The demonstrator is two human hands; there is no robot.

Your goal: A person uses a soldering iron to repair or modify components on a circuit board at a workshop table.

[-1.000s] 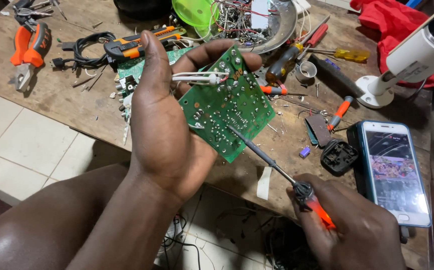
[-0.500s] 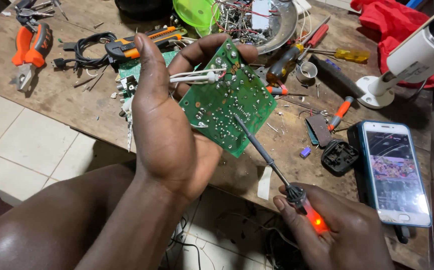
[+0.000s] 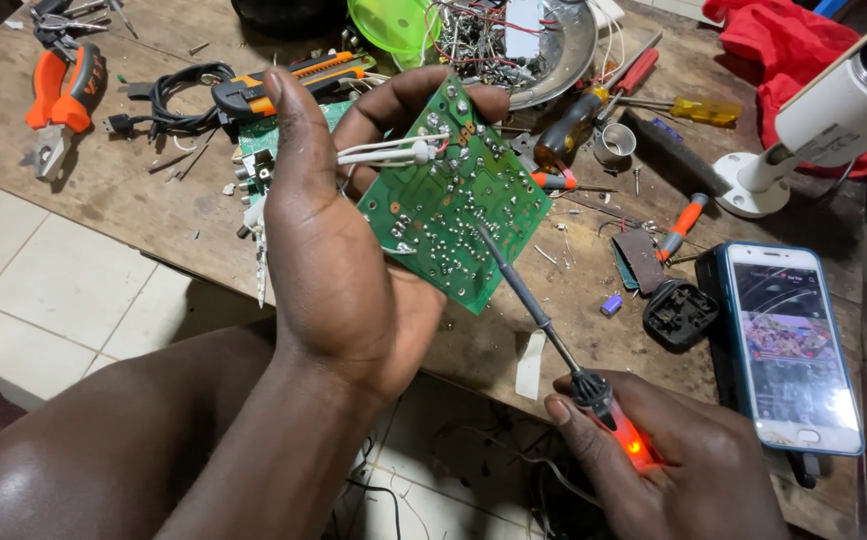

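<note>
Iron [image 3: 538, 310] (right-hand [image 3: 673, 470] grip clamped) points up-left at left-hand-gripped [image 3: 343, 260] board [image 3: 453, 200].

Phone [image 3: 791, 345], orange pliers [image 3: 63, 85], red cloth [image 3: 783, 45], screwdrivers [image 3: 688, 108].

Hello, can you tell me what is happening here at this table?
A person holds a green circuit board up in the left hand, solder side facing the camera, with white wires pinched beside it. The right hand grips a soldering iron whose tip touches the board. The wooden workbench around them is cluttered: orange pliers, screwdrivers, a metal bowl of parts and a smartphone with its screen lit.
</note>
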